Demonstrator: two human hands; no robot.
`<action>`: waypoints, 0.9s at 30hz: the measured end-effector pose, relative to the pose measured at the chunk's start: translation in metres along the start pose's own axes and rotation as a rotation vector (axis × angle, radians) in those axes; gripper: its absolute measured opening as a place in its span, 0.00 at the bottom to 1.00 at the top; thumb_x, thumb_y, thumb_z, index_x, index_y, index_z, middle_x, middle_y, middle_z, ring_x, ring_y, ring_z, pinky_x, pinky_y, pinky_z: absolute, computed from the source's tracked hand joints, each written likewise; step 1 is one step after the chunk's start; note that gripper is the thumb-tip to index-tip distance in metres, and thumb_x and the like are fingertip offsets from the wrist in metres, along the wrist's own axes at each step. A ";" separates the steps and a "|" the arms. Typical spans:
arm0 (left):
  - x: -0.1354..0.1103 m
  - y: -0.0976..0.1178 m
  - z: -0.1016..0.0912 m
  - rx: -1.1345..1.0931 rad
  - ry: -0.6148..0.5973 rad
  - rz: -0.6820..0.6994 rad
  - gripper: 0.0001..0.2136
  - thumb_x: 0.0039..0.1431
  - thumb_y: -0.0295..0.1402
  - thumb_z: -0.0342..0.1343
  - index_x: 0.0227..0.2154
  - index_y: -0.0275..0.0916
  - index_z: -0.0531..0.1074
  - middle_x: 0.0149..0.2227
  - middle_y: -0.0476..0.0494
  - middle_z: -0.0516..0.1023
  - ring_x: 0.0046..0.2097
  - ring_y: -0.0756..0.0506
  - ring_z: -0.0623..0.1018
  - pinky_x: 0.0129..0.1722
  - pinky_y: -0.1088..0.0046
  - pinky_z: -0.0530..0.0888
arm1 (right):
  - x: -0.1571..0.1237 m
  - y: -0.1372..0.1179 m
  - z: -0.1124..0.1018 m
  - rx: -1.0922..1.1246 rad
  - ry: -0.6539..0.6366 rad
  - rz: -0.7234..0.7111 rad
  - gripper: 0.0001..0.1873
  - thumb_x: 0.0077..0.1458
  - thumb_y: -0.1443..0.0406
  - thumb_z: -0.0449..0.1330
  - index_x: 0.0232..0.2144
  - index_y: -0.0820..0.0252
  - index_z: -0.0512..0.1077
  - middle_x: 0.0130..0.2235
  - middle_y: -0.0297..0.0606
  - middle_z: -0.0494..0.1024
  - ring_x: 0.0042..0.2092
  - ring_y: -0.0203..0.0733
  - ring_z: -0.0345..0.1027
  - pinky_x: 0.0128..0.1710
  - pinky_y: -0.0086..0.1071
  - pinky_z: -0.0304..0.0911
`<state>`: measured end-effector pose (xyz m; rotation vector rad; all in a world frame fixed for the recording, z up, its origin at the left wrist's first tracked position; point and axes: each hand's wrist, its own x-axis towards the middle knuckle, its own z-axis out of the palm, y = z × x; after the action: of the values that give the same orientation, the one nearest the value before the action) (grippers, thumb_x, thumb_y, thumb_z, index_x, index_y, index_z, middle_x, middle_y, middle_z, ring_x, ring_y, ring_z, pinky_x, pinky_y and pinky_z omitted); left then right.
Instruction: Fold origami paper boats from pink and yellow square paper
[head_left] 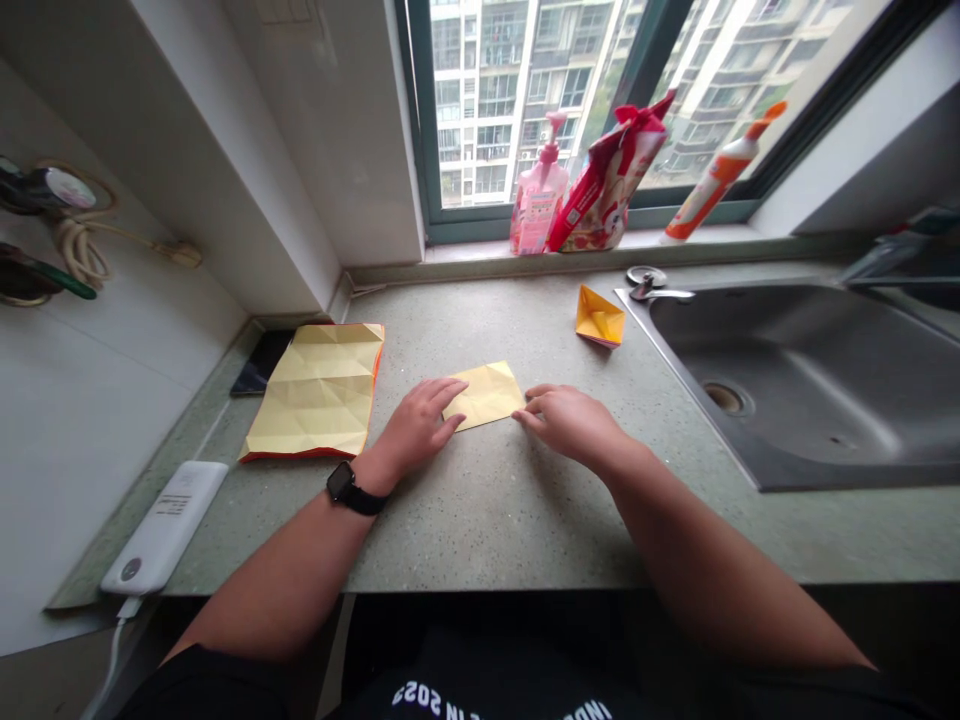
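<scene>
A small folded yellow paper (489, 394) lies flat on the grey-green countertop (487, 500). My left hand (415, 428), with a black watch on its wrist, rests on the paper's left edge with fingers stretched out flat. My right hand (571, 422) sits at the paper's right corner, its fingers curled and pressing the edge down. A finished yellow folded paper shape (599, 318) stands further back, near the sink's corner.
A stack of creased yellow sheets (319, 390) lies to the left, a dark phone (259, 364) behind it. A white power bank (166, 526) lies at the front left edge. A steel sink (810, 380) fills the right. On the windowsill stand a pink pump bottle (538, 200), a red bag (611, 185) and an orange-capped bottle (718, 178).
</scene>
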<state>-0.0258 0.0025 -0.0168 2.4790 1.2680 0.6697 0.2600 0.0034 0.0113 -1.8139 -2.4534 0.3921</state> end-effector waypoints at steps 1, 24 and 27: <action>0.001 0.000 0.005 0.045 -0.044 -0.014 0.25 0.76 0.37 0.56 0.72 0.40 0.68 0.73 0.34 0.72 0.74 0.36 0.70 0.77 0.46 0.63 | 0.000 0.000 0.000 0.000 0.004 0.001 0.21 0.73 0.53 0.59 0.37 0.51 0.89 0.58 0.45 0.86 0.56 0.59 0.81 0.54 0.47 0.75; 0.001 -0.006 0.016 0.111 -0.259 -0.133 0.32 0.80 0.49 0.49 0.79 0.45 0.56 0.80 0.35 0.58 0.81 0.34 0.58 0.80 0.36 0.44 | 0.041 -0.029 0.067 -0.030 0.071 -0.170 0.35 0.78 0.51 0.49 0.79 0.55 0.59 0.81 0.42 0.54 0.82 0.52 0.43 0.81 0.53 0.42; 0.000 -0.007 0.015 0.125 -0.274 -0.160 0.33 0.79 0.49 0.49 0.80 0.42 0.54 0.81 0.35 0.56 0.81 0.33 0.56 0.80 0.37 0.43 | 0.043 -0.027 0.066 -0.061 0.049 -0.118 0.36 0.78 0.50 0.46 0.80 0.56 0.57 0.82 0.42 0.51 0.82 0.53 0.42 0.81 0.54 0.41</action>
<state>-0.0229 0.0059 -0.0331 2.4274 1.4159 0.2084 0.2084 0.0259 -0.0498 -1.6684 -2.5494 0.2644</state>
